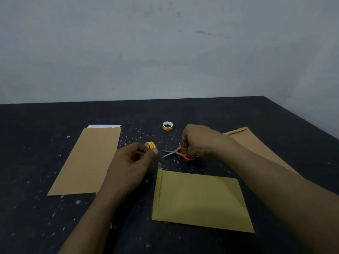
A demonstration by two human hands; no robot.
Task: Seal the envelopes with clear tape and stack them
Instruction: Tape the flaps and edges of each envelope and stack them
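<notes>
while the left grip pinches a tape roll and the right grip clasps orange scissors, a strip looks about to be cut. on the table, none stacked: the left envelope, white paper poking out, apparently unsealed; the near envelope between the forearms; the right envelope under the right forearm. tape on any is too faint to tell.

On the table the left envelope lies at the left, a sheet of paper showing at its far end. The front envelope lies nearest, the right envelope behind it. Between them are the scissors, the near tape roll to their left, the far tape roll behind.
</notes>
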